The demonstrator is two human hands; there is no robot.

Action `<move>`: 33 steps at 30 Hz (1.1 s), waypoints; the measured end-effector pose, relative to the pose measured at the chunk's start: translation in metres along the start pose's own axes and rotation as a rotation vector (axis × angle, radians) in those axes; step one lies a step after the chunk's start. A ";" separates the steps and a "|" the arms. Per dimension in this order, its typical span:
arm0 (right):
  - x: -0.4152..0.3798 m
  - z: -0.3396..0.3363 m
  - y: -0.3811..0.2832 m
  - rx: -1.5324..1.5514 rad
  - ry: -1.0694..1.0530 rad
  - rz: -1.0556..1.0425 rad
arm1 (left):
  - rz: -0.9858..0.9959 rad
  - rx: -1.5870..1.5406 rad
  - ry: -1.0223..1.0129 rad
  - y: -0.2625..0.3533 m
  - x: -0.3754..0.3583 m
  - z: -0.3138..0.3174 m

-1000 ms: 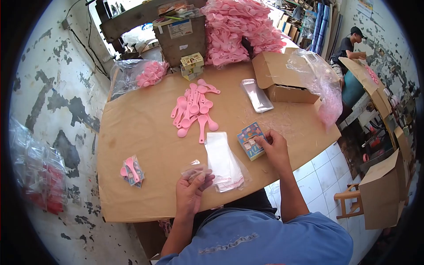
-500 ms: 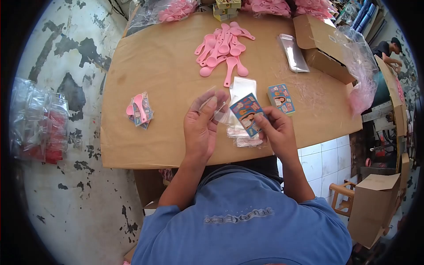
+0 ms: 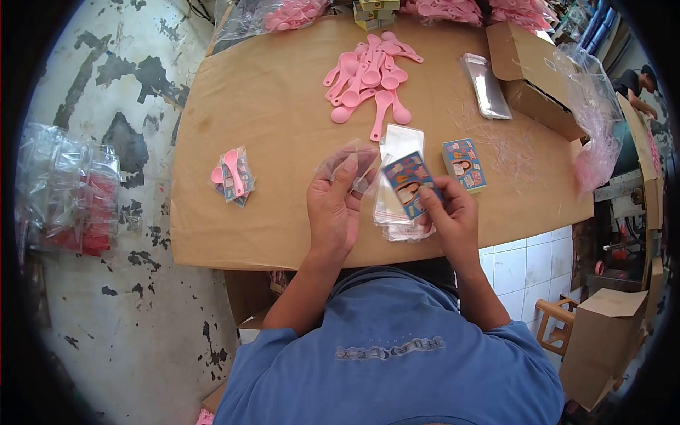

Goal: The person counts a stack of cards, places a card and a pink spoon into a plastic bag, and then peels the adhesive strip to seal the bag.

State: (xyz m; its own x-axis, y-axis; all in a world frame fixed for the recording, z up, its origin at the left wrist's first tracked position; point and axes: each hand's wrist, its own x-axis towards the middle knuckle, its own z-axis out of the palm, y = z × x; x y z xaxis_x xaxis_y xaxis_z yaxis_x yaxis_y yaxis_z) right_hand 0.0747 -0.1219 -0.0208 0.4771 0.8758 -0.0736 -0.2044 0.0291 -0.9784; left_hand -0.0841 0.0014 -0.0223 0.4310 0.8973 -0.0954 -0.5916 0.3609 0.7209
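Note:
My left hand (image 3: 336, 205) pinches a clear plastic bag (image 3: 360, 157) between thumb and fingers, above the brown-covered table (image 3: 283, 92). Close beside it, my right hand (image 3: 453, 211) grips a blue printed card (image 3: 411, 185) by its lower right edge, tilted, its upper left corner near the bag. Under the card lies a pile of clear bags (image 3: 402, 142) with white backing, partly hidden. A stack of the same blue cards (image 3: 464, 164) sits just right of the pile. At the left, pink spoons (image 3: 232, 171) rest on bagged cards (image 3: 242, 191).
A heap of pink measuring spoons (image 3: 371, 71) lies at the table's far middle. Toward the back right are a packet of clear bags (image 3: 486, 86) and an open cardboard box (image 3: 531, 78) with plastic film (image 3: 591, 127). A person (image 3: 639, 85) is at the far right.
The whole view has shifted slightly to the right. My hands stay close together, the card still in the right and the clear bag still in the left.

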 end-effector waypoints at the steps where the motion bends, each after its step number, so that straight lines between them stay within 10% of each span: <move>1: -0.001 0.003 -0.001 0.031 -0.044 0.028 | -0.007 -0.005 -0.008 -0.001 -0.001 0.001; 33: 0.018 0.047 0.010 0.218 -0.153 0.020 | -0.016 0.156 -0.095 -0.019 -0.019 -0.003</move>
State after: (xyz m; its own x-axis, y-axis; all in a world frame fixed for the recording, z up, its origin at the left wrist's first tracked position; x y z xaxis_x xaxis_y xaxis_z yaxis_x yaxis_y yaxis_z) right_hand 0.0414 -0.0830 -0.0226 0.3399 0.9394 -0.0459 -0.3998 0.1001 -0.9111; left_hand -0.0832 -0.0222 -0.0367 0.5062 0.8611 -0.0477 -0.4744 0.3242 0.8184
